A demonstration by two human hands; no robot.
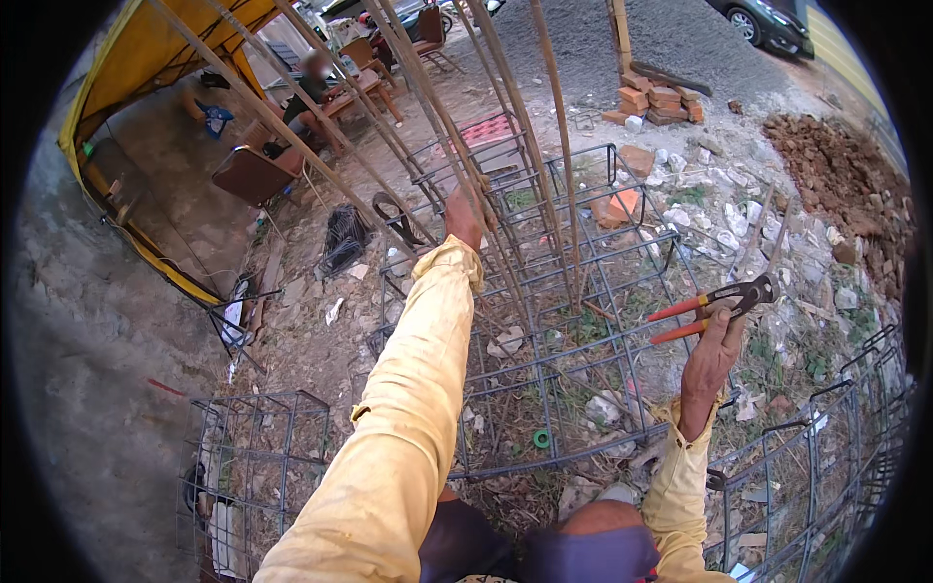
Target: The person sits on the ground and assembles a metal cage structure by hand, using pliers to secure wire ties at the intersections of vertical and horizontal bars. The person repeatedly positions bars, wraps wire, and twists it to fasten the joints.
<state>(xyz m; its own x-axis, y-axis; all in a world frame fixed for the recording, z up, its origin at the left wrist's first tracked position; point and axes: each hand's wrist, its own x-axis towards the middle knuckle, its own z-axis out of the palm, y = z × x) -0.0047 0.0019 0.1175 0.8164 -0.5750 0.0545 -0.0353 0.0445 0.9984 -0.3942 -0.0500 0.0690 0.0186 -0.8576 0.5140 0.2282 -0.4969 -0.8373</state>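
Note:
My left arm, in a pale yellow sleeve, reaches forward across a steel rebar cage. My left hand is closed around one of the upright steel bars at the cage's far side; the bars partly hide its fingers. In my right hand, at the cage's right side, is a pair of pincers with orange-red handles and a dark metal head. The pincers point to the right, away from the cage. A green ring lies on the ground within the cage's outline.
More rebar cages stand at lower left and lower right. Rubble and loose bricks cover the ground. Farther off are stacked bricks, a gravel pile, brown soil and a seated person near a yellow canopy.

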